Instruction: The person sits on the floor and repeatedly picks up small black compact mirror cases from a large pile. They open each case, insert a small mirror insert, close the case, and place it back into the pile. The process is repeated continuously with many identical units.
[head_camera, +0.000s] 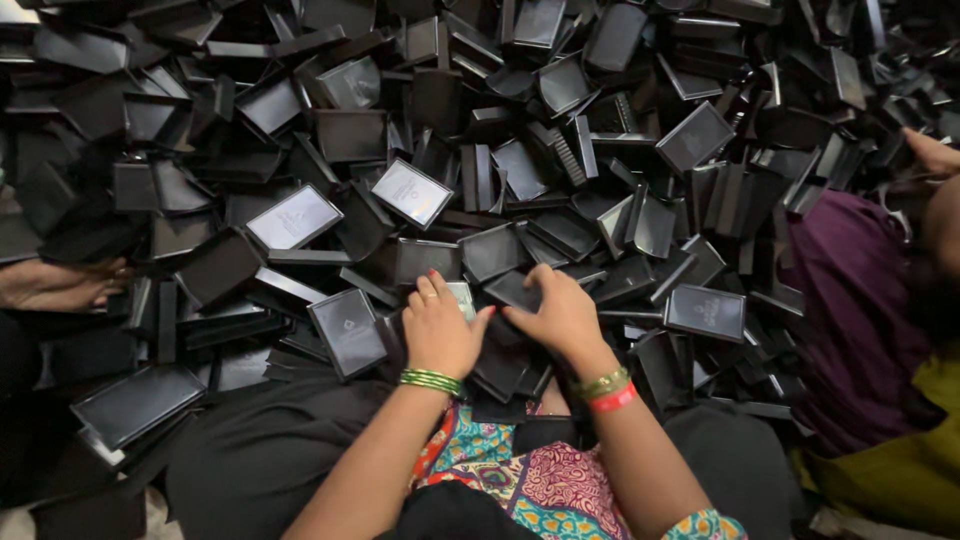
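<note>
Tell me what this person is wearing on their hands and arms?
The left hand has a ring on one finger, red-painted nails and a stack of thin green bangles at the wrist. The right hand has gold-green bangles plus a red band. Both forearms are bare; a colourful patterned sleeve edge shows on the right arm.

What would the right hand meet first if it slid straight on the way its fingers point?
The right hand points up-left; it would likely meet the left hand, fingertips nearly touching over the black tray, though depth is unclear.

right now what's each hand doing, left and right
left hand: closed on a small black box atop the pile.
right hand: fingers curled, pressing on a black box lid; grip cannot be told.
</note>
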